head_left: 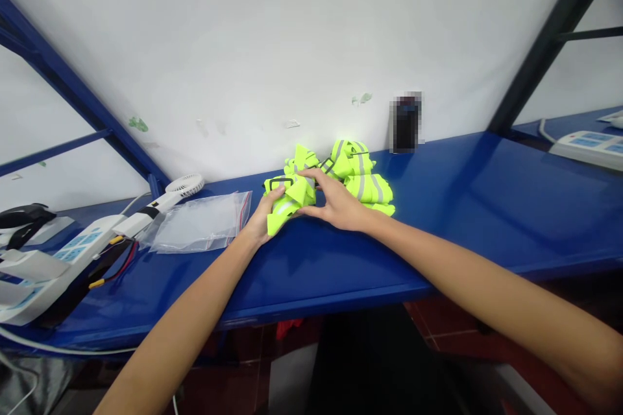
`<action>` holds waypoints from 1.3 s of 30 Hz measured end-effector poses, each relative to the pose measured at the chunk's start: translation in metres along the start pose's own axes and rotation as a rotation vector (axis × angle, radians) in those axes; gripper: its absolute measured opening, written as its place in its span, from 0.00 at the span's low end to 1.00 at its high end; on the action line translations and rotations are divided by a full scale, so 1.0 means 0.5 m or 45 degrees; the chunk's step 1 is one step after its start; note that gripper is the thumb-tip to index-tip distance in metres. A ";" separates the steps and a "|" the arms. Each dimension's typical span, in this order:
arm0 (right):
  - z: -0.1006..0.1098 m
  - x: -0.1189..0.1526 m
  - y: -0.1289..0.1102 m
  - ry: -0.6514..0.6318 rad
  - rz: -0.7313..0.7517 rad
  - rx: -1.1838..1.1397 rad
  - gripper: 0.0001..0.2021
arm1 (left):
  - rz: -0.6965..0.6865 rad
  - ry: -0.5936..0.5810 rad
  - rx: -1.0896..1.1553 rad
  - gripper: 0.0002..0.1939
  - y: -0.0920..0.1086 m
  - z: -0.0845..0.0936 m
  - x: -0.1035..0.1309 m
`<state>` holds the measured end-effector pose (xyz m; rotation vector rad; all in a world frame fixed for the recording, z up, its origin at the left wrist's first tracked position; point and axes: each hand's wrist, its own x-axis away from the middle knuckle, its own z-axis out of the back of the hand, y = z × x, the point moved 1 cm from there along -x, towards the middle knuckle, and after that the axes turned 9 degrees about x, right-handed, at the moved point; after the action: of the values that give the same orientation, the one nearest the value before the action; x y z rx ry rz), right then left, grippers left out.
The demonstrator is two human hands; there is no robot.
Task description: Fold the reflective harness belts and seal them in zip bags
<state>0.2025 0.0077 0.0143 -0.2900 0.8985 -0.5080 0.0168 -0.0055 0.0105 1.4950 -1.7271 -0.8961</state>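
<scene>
Between my hands is a folded bundle of neon-yellow reflective strap [289, 198] with grey bands and a black buckle. My left hand [263, 219] grips its left side, thumb on top near the buckle. On its right side my right hand [335, 200] is closed, thumb and fingers pinching the fabric from above and below. Right behind my right hand lie more rolled neon-yellow reflective straps [368, 188], heaped against one another. Another yellow bundle [302, 157] sits just beyond the one I hold.
Clear zip bags [199, 224] lie flat left of my hands. Farther left are a small white handheld fan [185, 185], a white power strip [82, 243] and a cable with yellow connectors [117, 262]. A pixelated dark object [405, 123] stands by the wall on the blue table [462, 207].
</scene>
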 end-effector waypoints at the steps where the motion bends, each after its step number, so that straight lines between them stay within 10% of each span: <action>1: -0.003 0.000 0.001 0.011 -0.012 -0.005 0.30 | 0.018 -0.002 0.009 0.19 0.000 -0.001 0.000; 17: 0.003 -0.012 0.015 0.228 -0.468 -0.402 0.21 | 0.019 -0.470 -0.100 0.35 0.002 0.012 0.012; 30: 0.005 -0.005 -0.010 0.133 -0.176 -0.138 0.32 | -0.225 -0.055 -0.152 0.23 -0.022 -0.006 -0.004; 39: 0.013 -0.004 -0.005 0.044 -0.305 -0.107 0.38 | -0.323 0.012 -0.247 0.24 -0.030 -0.006 -0.005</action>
<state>0.2060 0.0067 0.0205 -0.4704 0.9251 -0.6990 0.0276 -0.0046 -0.0004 1.6054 -1.4182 -1.1498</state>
